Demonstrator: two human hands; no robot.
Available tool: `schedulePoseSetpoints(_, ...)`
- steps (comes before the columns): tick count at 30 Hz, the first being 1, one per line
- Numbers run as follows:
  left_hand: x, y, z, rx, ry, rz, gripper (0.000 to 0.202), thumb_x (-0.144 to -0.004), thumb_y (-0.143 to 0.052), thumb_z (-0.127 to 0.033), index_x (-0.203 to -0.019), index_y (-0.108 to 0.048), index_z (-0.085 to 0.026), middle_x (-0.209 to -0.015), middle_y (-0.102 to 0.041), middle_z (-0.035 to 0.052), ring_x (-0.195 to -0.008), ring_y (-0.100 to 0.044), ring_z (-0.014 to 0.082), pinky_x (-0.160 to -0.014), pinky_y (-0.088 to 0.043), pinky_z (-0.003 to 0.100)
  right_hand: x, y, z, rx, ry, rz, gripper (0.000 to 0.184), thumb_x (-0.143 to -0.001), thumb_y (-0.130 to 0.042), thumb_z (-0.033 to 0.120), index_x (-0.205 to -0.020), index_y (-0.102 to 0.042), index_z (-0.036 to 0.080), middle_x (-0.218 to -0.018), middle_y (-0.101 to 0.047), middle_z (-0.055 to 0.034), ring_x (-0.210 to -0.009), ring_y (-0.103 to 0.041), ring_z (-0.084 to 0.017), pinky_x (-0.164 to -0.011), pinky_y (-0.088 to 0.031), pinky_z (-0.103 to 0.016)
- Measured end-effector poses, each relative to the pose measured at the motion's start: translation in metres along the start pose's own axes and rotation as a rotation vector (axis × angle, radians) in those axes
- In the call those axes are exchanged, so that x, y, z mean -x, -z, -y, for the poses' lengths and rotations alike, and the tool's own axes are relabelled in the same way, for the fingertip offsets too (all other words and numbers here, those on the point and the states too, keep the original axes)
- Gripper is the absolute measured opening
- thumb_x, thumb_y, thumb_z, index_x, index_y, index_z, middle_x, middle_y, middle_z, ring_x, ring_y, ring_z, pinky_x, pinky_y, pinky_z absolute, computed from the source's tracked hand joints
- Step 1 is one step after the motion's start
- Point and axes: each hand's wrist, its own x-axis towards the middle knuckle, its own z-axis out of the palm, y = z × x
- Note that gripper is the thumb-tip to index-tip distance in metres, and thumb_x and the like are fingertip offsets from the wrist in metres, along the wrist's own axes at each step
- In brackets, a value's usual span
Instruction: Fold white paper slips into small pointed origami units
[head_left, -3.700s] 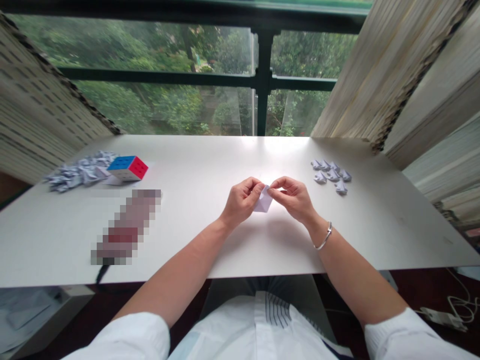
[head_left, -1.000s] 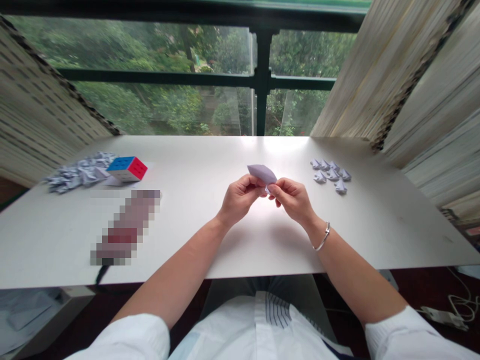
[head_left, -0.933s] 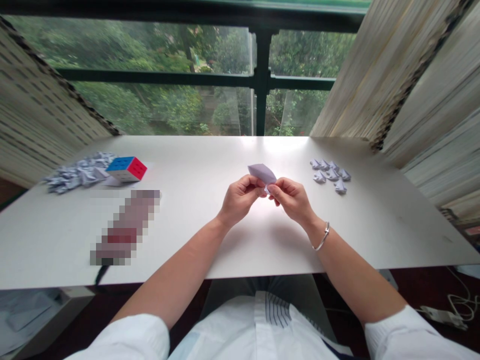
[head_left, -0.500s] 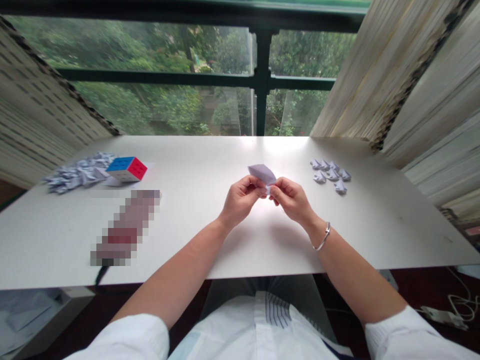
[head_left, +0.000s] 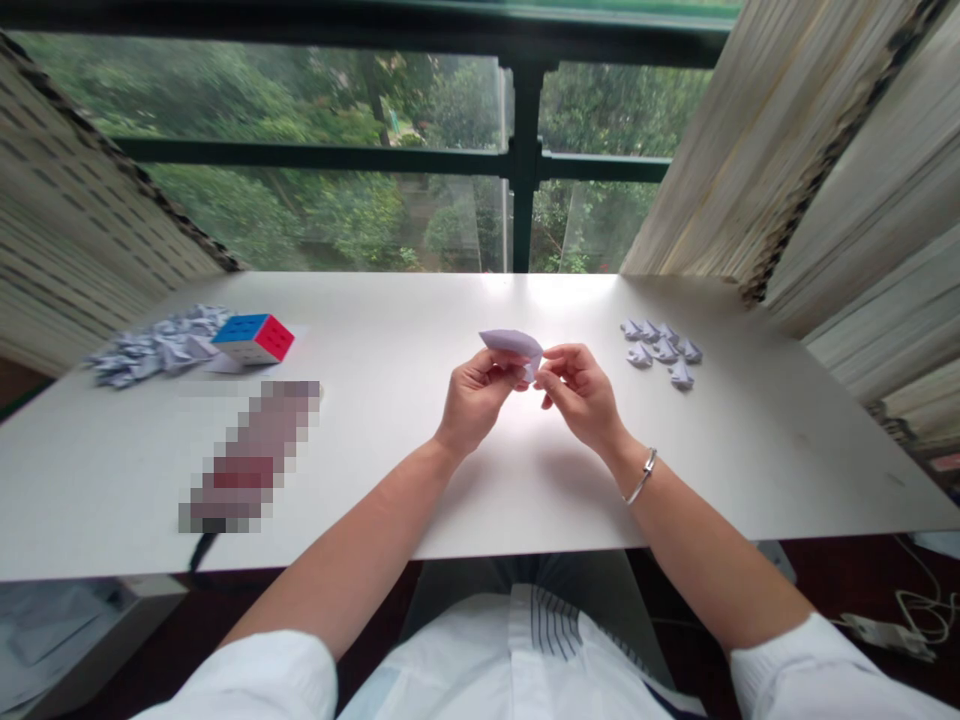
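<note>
A piece of folded white paper (head_left: 513, 342) is held up above the middle of the desk, its broad pointed flap facing away from me. My left hand (head_left: 478, 395) is closed on its lower left part, thumb on the near side. At the paper's right edge is my right hand (head_left: 581, 392), thumb and index finger apart with a gap between them; the fingertips are at or very near the paper, and whether they touch it I cannot tell. Several small folded paper pieces (head_left: 664, 348) lie to the right of my right hand.
On the white desk (head_left: 360, 310), a heap of folded papers (head_left: 161, 345) lies at the far left beside a puzzle cube (head_left: 253, 338), which rests on paper sheets. A blurred-out long object (head_left: 251, 455) with a dark strap lies nearer. Window and curtains (head_left: 720, 150) border the desk.
The paper has tilted and shifted slightly left in my left hand. My right thumb and index finger have loosened from their pinch on it and spread apart.
</note>
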Motion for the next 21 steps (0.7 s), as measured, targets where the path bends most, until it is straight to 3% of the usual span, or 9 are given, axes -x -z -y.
schedulePoseSetpoints(5, 0.001, -0.002, 0.0, -0.045, -0.043, -0.094, 0.015, -0.073, -0.079, -0.025, -0.085, -0.073, -0.018, -0.081, -0.07, 0.0013, -0.069, -0.064, 0.0129, -0.068, -0.056, 0.029, 0.005, 0.0, 0.006, 0.231, 0.209, -0.084, 0.027, -0.089, -0.066, 0.032, -0.115, -0.063, 0.026, -0.09, -0.064, -0.0012, -0.075, -0.065, -0.013, -0.057, -0.059, -0.026)
schedulePoseSetpoints(8, 0.003, -0.004, 0.001, -0.039, -0.073, -0.094, 0.014, -0.075, -0.079, -0.025, -0.086, -0.073, -0.019, -0.085, -0.071, 0.0018, -0.073, -0.065, 0.013, -0.07, -0.056, 0.028, 0.006, -0.001, 0.01, 0.302, 0.266, -0.058, 0.024, -0.088, -0.067, 0.029, -0.112, -0.068, 0.027, -0.095, -0.064, -0.0026, -0.076, -0.066, -0.013, -0.058, -0.059, -0.025)
schedulePoseSetpoints(15, 0.011, -0.012, 0.008, -0.024, -0.1, -0.152, 0.017, -0.074, -0.081, -0.028, -0.088, -0.075, -0.02, -0.091, -0.071, 0.003, -0.076, -0.068, 0.0145, -0.073, -0.058, 0.031, 0.005, -0.006, 0.009, 0.255, 0.164, -0.139, 0.014, -0.088, -0.067, 0.034, -0.088, -0.071, 0.021, -0.088, -0.063, -0.0036, -0.072, -0.065, -0.014, -0.053, -0.06, -0.027)
schedulePoseSetpoints(21, 0.015, -0.017, 0.011, 0.032, -0.105, -0.202, 0.018, -0.072, -0.082, -0.027, -0.089, -0.076, -0.022, -0.087, -0.071, 0.0011, -0.074, -0.067, 0.0135, -0.074, -0.058, 0.03, 0.007, -0.013, 0.009, 0.228, 0.125, -0.172, 0.015, -0.088, -0.066, 0.034, -0.085, -0.066, 0.02, -0.085, -0.061, -0.0029, -0.072, -0.065, -0.015, -0.053, -0.06, -0.027)
